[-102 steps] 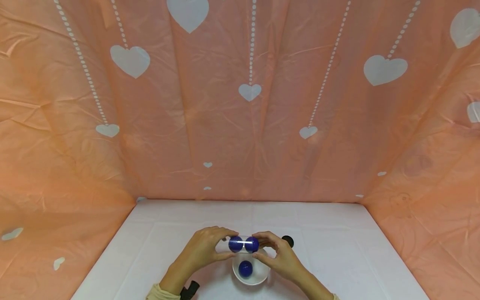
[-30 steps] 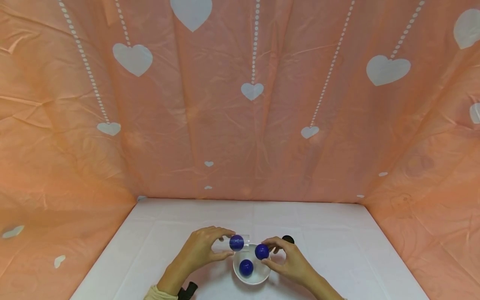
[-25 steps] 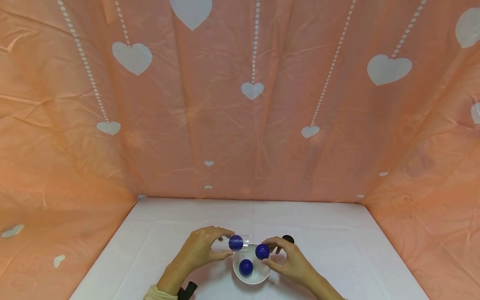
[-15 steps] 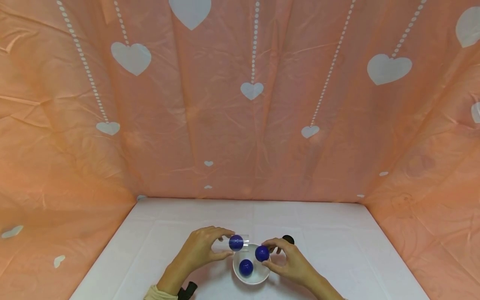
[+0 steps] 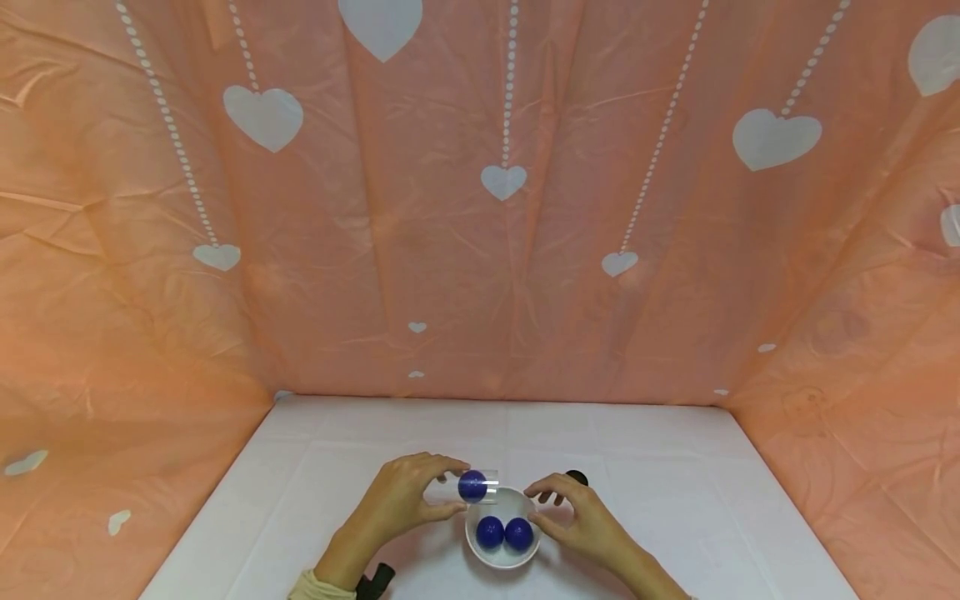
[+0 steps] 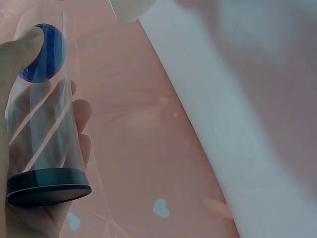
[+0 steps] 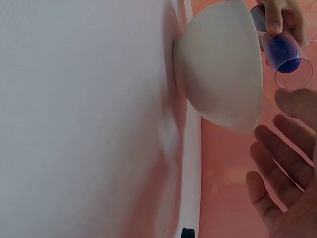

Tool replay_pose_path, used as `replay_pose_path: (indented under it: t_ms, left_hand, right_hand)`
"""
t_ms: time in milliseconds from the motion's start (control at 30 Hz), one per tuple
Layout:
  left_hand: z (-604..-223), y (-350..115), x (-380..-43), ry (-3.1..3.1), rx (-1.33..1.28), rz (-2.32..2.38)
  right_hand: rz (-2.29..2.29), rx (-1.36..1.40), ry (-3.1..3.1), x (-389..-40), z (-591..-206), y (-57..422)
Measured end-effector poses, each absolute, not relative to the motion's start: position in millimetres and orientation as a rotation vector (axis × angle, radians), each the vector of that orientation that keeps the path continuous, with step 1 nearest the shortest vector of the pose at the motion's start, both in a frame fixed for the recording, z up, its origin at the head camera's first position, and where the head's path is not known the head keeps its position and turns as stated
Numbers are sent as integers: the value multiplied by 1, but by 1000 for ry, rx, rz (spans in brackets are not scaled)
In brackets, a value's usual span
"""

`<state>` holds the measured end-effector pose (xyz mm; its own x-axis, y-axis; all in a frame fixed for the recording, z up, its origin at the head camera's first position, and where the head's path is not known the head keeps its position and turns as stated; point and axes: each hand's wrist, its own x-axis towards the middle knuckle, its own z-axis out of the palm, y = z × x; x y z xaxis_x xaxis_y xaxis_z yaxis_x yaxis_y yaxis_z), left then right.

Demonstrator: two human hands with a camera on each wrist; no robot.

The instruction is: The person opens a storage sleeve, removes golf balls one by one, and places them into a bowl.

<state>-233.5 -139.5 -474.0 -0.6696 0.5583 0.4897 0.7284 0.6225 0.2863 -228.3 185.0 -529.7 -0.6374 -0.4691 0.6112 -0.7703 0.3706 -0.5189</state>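
Observation:
My left hand (image 5: pixel 408 496) grips a clear plastic tube (image 6: pixel 47 129) with a black cap (image 6: pixel 49 186) at its closed end. One blue ball (image 5: pixel 472 486) sits inside the tube, under my left thumb in the left wrist view. The tube lies sideways over the far left rim of a white bowl (image 7: pixel 220 64), its open end toward my right hand. Two more blue balls, a left one (image 5: pixel 491 532) and a right one (image 5: pixel 518 534), rest side by side in the bowl. My right hand (image 5: pixel 573 517) hovers at the bowl's right rim, fingers apart, holding nothing.
A round black object (image 5: pixel 577 477) lies on the white table (image 5: pixel 660 467) behind my right hand. A black piece (image 5: pixel 375 582) shows by my left wrist. Orange cloth (image 5: pixel 480 275) with white hearts encloses the table at the back and sides.
Since the oldest frame, my right hand has drawn one blue ball out of the tube and let it go into the bowl. My left hand and the tube have stayed nearly still.

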Motion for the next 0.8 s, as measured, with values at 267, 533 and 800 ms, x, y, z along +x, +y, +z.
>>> replay_pose_path:
  t_ms: [267,533,800]
  left_hand:
    - [-475,-139,-234,-2475,-1036,-652]
    - [-473,-137,-233,-2482,-1034,-649]
    - [-472,-136,-233,-2470,-1037,-642]
  right_hand:
    - [1226,1102,-2180,-229,-526,179]
    - [1322,1071,-2194,-229,-521,173]
    - [1412,1092,-2153,-230,-520,167]
